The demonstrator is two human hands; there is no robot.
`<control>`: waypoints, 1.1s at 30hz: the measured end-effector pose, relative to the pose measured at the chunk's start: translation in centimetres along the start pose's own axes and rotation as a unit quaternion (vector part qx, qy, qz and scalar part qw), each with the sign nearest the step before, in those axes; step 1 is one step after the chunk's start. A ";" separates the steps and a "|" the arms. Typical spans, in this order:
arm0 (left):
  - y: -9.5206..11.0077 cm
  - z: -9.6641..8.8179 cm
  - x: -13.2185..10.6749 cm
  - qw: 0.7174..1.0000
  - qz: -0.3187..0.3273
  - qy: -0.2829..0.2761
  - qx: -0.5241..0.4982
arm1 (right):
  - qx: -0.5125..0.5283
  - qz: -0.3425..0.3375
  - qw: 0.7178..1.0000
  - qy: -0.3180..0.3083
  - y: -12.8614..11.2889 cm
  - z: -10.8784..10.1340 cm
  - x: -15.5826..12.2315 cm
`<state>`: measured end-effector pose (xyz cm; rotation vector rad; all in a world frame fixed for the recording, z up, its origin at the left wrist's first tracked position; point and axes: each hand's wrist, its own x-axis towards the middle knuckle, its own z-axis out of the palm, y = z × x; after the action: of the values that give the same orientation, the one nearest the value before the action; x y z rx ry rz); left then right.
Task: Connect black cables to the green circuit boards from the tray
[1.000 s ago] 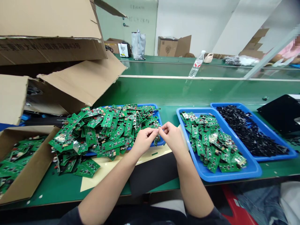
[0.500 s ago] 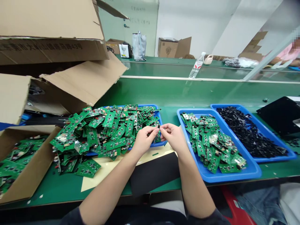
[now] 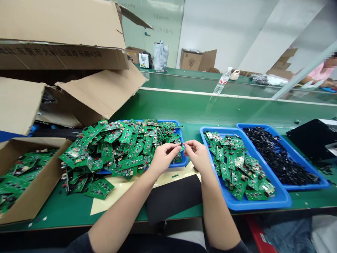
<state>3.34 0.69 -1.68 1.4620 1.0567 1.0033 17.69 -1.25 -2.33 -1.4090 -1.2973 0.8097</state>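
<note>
My left hand (image 3: 164, 158) is closed in a pinch, with a small green circuit board (image 3: 182, 149) at its fingertips, mostly hidden by the fingers. A tiny black part (image 3: 181, 144) shows between the two hands. Close by on the right, my right hand (image 3: 197, 156) has thumb and forefinger pressed together at the same spot; what it grips is too small to make out. Behind my left hand, green circuit boards (image 3: 137, 149) are heaped over a blue tray (image 3: 184, 160). Beside my right forearm, another blue tray (image 3: 283, 202) holds boards bearing black parts.
A third blue tray (image 3: 326, 183) contains many small black pieces (image 3: 279, 154). On the left stands a cardboard box (image 3: 50, 182) with more boards, below larger open cartons (image 3: 60, 24). A black sheet (image 3: 173, 198) lies before me. A water bottle (image 3: 222, 81) stands on the ledge.
The view has shifted slightly, so the surroundings sit a little lower in the picture. Both hands stay together in their pinch, with small finger movements around the board.
</note>
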 end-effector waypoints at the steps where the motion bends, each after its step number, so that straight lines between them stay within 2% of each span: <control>1: 0.0 0.0 0.0 1.000 -0.004 -0.002 -0.007 | 0.003 -0.012 1.000 0.003 -0.1 -0.1 0.0; 6: 0.2 0.1 0.0 1.000 -0.018 -0.006 -0.021 | -0.042 -0.100 0.994 0.002 -0.7 -0.1 -0.1; 13: 0.8 0.1 0.0 0.999 -0.017 -0.016 -0.046 | -0.104 -0.138 0.985 0.001 -0.4 0.1 0.1; 17: 0.7 0.1 0.0 0.993 -0.063 -0.017 -0.097 | -0.140 -0.190 0.972 -0.003 -0.1 0.2 0.5; 23: 0.8 0.1 0.4 0.967 -0.145 -0.026 -0.206 | -0.100 -0.157 0.983 0.000 0.1 0.6 1.0; 33: 2.5 0.0 0.9 0.941 -0.195 -0.033 -0.274 | -0.060 -0.150 0.987 0.015 0.3 1.5 2.1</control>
<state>3.80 1.30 0.87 0.7891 0.8773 0.8603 16.81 1.14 -2.71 -1.2721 -1.5120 0.5128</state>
